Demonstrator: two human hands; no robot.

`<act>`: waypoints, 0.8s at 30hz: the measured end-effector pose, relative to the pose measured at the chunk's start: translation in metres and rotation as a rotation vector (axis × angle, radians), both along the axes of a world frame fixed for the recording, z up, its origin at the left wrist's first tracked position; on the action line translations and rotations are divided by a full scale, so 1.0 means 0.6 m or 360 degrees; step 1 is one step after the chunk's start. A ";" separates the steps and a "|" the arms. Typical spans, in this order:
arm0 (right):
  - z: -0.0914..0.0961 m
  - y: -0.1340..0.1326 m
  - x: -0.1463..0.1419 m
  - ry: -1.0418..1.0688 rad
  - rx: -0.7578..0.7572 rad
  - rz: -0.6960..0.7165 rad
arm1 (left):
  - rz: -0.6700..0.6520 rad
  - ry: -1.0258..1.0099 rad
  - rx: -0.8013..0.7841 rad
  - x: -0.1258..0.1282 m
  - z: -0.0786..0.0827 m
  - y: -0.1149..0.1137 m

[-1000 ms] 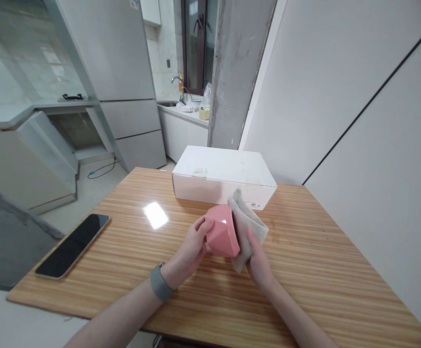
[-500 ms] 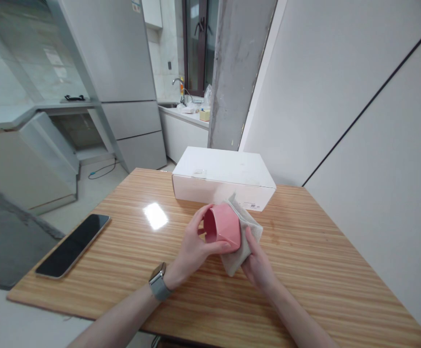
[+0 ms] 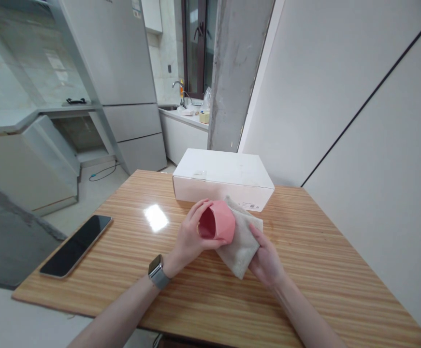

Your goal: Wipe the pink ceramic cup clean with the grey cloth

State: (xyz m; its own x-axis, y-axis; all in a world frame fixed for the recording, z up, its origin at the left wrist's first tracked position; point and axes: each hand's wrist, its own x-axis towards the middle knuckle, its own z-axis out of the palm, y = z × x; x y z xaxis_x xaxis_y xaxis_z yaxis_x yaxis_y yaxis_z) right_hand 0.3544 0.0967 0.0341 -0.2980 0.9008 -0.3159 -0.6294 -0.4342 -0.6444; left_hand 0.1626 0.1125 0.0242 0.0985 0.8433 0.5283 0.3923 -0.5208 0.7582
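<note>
Pale wood-striped tabletop (image 3: 304, 270) fills the lower view, with a tall grey refrigerator (image 3: 112, 63) and a rough concrete pillar (image 3: 234, 72) behind it. A closed white cardboard box (image 3: 223, 169) sits at the far side, and a black smartphone (image 3: 75, 249) lies face up near the left edge. Just in front of the box, a pink faceted cup (image 3: 222, 222) is held in the air or low over the wood, which is hard to tell, its mouth tipped left toward the viewer. A beige cloth (image 3: 241, 249) lies half bunched beneath and beside it. The left hand (image 3: 189, 237), wearing a smartwatch (image 3: 155, 271), grasps the cup with curled fingers. The right hand (image 3: 266, 263) is unclenched, resting on the cloth's right edge. So far the cup remains in hand, not set down. Compared with half a second ago, the cloth has dropped lower and flatter, and the right hand has moved away from the cup.
</note>
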 end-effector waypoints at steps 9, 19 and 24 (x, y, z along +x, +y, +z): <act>-0.015 0.000 -0.033 -0.0001 -0.0042 -0.0172 | 0.0138 -0.0182 -0.0381 0.007 -0.012 -0.003; -0.007 0.018 -0.011 0.0004 -0.0214 -0.0249 | -0.0186 -0.0350 -0.0505 -0.011 0.019 0.003; 0.007 0.010 -0.015 0.0096 -0.0348 -0.0062 | -0.0252 -0.0260 -0.0158 -0.007 0.027 -0.002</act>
